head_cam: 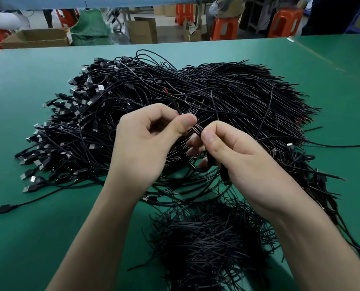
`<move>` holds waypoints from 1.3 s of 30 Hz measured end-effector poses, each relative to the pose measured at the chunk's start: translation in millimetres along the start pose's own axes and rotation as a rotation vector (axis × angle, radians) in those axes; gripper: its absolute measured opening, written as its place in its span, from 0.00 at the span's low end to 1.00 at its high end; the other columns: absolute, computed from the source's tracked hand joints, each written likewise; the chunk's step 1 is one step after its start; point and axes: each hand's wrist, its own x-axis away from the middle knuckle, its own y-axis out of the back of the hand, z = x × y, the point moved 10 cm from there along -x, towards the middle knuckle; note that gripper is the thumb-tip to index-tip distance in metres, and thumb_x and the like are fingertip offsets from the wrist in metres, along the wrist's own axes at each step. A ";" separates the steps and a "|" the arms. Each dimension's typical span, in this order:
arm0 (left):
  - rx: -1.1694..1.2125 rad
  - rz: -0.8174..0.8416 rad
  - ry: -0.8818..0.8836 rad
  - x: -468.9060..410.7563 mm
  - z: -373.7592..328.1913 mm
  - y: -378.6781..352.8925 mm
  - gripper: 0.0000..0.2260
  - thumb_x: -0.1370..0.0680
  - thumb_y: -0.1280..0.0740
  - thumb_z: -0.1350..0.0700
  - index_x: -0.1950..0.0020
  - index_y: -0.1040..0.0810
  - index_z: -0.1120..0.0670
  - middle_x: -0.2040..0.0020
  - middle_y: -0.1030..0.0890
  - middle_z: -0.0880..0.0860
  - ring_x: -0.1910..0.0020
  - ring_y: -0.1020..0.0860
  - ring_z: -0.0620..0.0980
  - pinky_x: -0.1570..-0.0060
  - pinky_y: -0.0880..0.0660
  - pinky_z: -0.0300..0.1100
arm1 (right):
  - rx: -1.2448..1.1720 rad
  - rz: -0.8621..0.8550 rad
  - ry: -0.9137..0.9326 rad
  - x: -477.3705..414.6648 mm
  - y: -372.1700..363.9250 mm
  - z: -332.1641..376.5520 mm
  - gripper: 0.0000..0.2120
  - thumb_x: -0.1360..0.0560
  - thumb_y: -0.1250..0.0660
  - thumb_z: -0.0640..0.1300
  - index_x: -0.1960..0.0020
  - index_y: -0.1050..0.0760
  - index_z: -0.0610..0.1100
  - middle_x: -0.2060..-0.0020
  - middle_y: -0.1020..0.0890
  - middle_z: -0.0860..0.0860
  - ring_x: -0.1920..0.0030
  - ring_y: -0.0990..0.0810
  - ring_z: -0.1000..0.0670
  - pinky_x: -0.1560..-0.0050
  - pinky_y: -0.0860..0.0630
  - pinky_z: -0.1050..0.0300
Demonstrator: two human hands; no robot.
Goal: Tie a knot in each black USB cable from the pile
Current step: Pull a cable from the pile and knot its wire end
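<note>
A big pile of black USB cables point(175, 97) covers the middle of the green table point(27, 238), plugs fanned out to the left and bare wire ends to the right. Above the pile's near side, my left hand point(141, 143) pinches one black cable point(197, 129) between thumb and fingers. My right hand point(238, 158) pinches the same cable right beside it. The cable's stripped end with a red tip sticks up beyond my left thumb, and a loop of it hangs below my fingers.
A smaller heap of black cables point(208, 244) lies close to me between my forearms. Beyond the table's far edge are cardboard boxes point(36, 38), a green sack and orange stools point(225, 28). A seam crosses the table at the far right.
</note>
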 end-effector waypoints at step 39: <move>0.314 0.021 0.119 10.0 1.4 -30.1 0.06 0.15 0.35 0.57 0.45 0.18 0.53 0.49 0.11 0.52 0.49 0.13 0.51 0.49 0.17 0.45 | -0.212 0.085 -0.096 0.6 -25.3 -5.0 0.11 0.20 0.42 0.54 0.55 0.23 0.54 0.65 0.31 0.53 0.66 0.31 0.55 0.67 0.33 0.62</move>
